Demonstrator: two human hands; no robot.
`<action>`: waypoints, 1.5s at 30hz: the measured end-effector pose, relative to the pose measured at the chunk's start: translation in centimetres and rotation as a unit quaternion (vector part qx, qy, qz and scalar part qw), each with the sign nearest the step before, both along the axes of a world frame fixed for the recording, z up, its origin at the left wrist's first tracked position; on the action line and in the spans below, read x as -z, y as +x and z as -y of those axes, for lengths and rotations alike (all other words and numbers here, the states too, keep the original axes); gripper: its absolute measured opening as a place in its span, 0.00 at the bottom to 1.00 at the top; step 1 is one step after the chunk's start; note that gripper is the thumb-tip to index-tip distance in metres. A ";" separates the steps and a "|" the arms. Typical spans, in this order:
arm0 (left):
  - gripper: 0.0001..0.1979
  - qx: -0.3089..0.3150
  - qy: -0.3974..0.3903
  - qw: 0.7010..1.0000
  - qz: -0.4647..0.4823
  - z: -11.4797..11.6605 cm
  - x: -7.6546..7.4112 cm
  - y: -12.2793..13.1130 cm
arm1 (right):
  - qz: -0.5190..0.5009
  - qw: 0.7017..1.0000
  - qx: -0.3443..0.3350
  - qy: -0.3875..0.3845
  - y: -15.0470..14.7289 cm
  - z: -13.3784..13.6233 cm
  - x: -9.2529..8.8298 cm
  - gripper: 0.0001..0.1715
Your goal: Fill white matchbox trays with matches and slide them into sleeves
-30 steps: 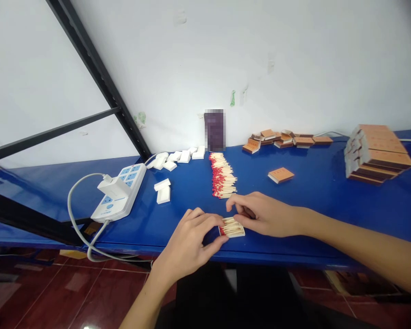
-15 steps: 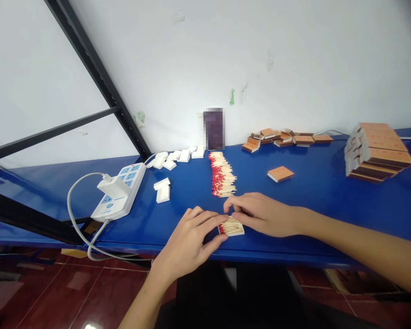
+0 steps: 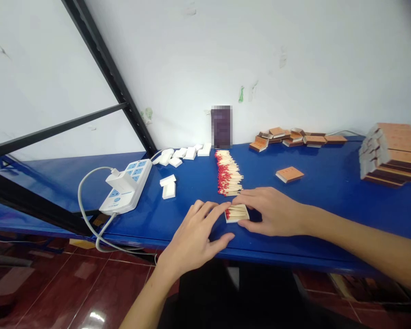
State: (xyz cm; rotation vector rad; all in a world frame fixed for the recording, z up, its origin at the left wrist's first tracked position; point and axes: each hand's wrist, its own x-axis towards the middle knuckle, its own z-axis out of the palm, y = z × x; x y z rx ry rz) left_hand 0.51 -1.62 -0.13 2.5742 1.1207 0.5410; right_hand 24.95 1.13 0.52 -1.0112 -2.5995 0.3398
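Note:
A white matchbox tray (image 3: 242, 219) lies near the front edge of the blue table, with matches (image 3: 237, 212) inside, red heads to the left. My right hand (image 3: 272, 211) grips the tray from its right side, fingers at the far edge and thumb at the near edge. To the left, my left hand (image 3: 202, 233) is open, thumb and fingers apart; its index fingertip is close to the tray's far left corner, and I cannot tell whether it touches. Just behind, a long pile of loose matches (image 3: 230, 173) stretches toward the wall.
Empty white trays (image 3: 169, 190) lie left of the matches, with more trays (image 3: 190, 153) by the wall. A power strip (image 3: 133, 185) stands farther left. One orange matchbox (image 3: 289, 174) lies at right, a row of boxes (image 3: 296, 137) behind it, and a large stack (image 3: 393, 155) far right.
My left thumb has come away from the tray. My right hand has spread from a pinch over the matches to a grip on the tray's edges. The matches lie flatter, and the view has shifted slightly.

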 end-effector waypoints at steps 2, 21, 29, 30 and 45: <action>0.27 0.005 0.000 1.000 0.002 0.0 0.0 0.0 | 0.003 1.000 0.004 -0.006 -0.2 0.2 0.0 0.14; 0.20 0.048 0.000 0.998 0.029 0.0 0.1 -0.1 | -0.012 0.994 0.109 0.024 1.1 -2.4 1.0 0.16; 0.24 0.027 -0.003 1.000 0.000 0.1 0.0 0.1 | 0.015 0.994 0.074 0.077 0.8 -2.1 1.7 0.18; 0.23 0.025 -0.003 1.000 -0.001 0.1 -0.1 0.1 | 0.016 0.994 0.076 0.075 0.8 -2.1 1.7 0.18; 0.19 0.026 0.012 1.000 -0.009 0.0 -0.1 0.1 | 0.007 0.997 0.058 0.052 0.6 -2.1 1.0 0.17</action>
